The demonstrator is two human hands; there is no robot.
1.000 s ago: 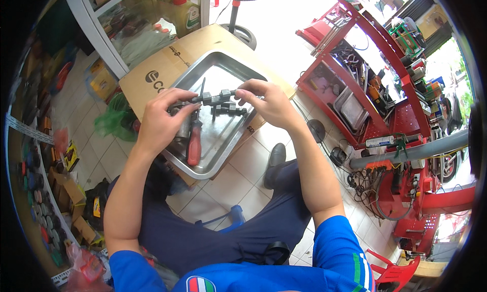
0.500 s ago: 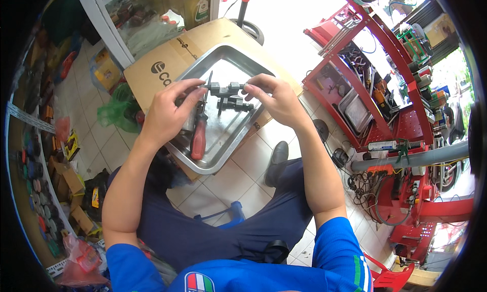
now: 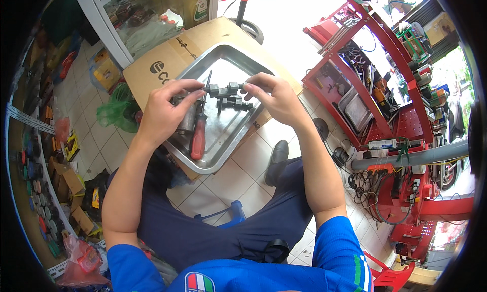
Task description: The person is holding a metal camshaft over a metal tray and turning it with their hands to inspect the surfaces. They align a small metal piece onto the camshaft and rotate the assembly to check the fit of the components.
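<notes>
Over a metal tray (image 3: pixel 231 152), both hands hold a dark metal tool (image 3: pixel 221 92) with square blocks along a bar; it resembles a chain breaker. My left hand (image 3: pixel 167 107) pinches its left end between thumb and fingers. The right end sits in the pinch of my right hand (image 3: pixel 274 97). Just beneath lies a second dark metal piece (image 3: pixel 237 104) with a bolt-like end, inside the tray. A screwdriver with a red handle (image 3: pixel 198 140) rests at the tray's near left, its shaft running up past my left fingertips. Beside it, a grey metal cylinder (image 3: pixel 186 123) is partly hidden by my left hand.
The tray stands on a cardboard box (image 3: pixel 147 71). A red tool cart (image 3: pixel 373 94) loaded with hand tools is on the right, near a grey pipe (image 3: pixel 411 157). To the left are a green net bag (image 3: pixel 116 107) and shelved goods. A blue stool (image 3: pixel 234 213) shows between my legs.
The dark metal tool has tilted slightly between my fingers. Both hands keep their pinches and nearly the same places; the things in the tray have not moved.
</notes>
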